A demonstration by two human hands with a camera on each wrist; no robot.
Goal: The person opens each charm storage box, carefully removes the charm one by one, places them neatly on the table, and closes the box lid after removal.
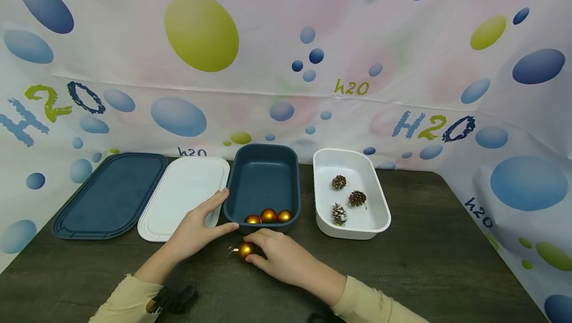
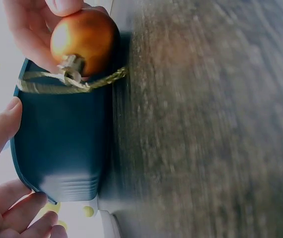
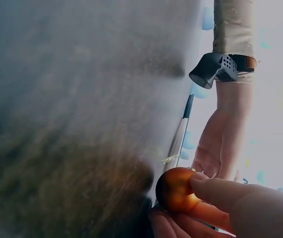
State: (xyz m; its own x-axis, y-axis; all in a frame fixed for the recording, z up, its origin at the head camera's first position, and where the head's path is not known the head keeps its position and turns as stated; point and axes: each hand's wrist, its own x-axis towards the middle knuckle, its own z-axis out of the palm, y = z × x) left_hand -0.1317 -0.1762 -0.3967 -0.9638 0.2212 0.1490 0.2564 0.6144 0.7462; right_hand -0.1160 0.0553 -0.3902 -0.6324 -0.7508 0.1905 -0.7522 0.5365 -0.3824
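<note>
My right hand (image 1: 283, 258) pinches a golden-orange Christmas bauble (image 1: 247, 250) between thumb and fingers, just in front of the dark blue container (image 1: 263, 150). The bauble's silver cap and gold string loop point left, toward my other arm. Across the container's near left corner spreads my left hand (image 1: 196, 231), thumb and fingertips at the rim, fingers extended. Close up in the left wrist view, the held bauble (image 2: 89, 42) hangs beside the container's wall (image 2: 62, 129). Inside the container, several similar baubles (image 1: 268, 215) lie along the near end.
On the right stands a white container (image 1: 353, 233) holding three pine cones (image 1: 357, 198). To the left, a white lid (image 1: 192, 184) and a dark blue lid (image 1: 111, 194) lie on the dark wooden table (image 1: 424, 253). A patterned curtain (image 1: 268, 40) hangs behind.
</note>
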